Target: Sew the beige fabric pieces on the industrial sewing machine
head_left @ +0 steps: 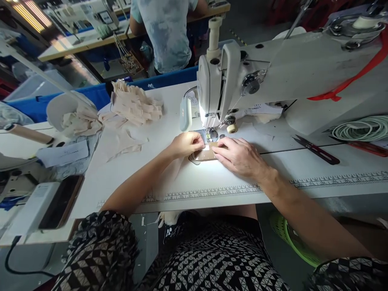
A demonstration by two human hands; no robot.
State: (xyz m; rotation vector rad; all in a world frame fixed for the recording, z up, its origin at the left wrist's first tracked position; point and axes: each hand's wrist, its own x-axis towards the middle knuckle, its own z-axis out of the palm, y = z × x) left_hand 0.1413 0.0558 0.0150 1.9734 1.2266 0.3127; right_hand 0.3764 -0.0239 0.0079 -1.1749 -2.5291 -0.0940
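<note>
Under the lit needle area of the white sewing machine (212,89) lies a small brown piece (206,155) with a white label-like patch (206,148) on it. My left hand (188,144) pinches at the left side of the patch, thumb and fingers pressed together. The fingertips of my right hand (238,155) press on the right part of the brown piece, with the other fingers close together on the table. The presser foot (209,135) is just behind the patch, between my two hands.
Beige cloth pieces (136,103) are heaped at the left of the white table (127,169). Red-handled snips (317,149) and a green cord coil (360,128) lie at the right. A phone (61,202) sits at the lower left. Another person (166,34) is beyond the table.
</note>
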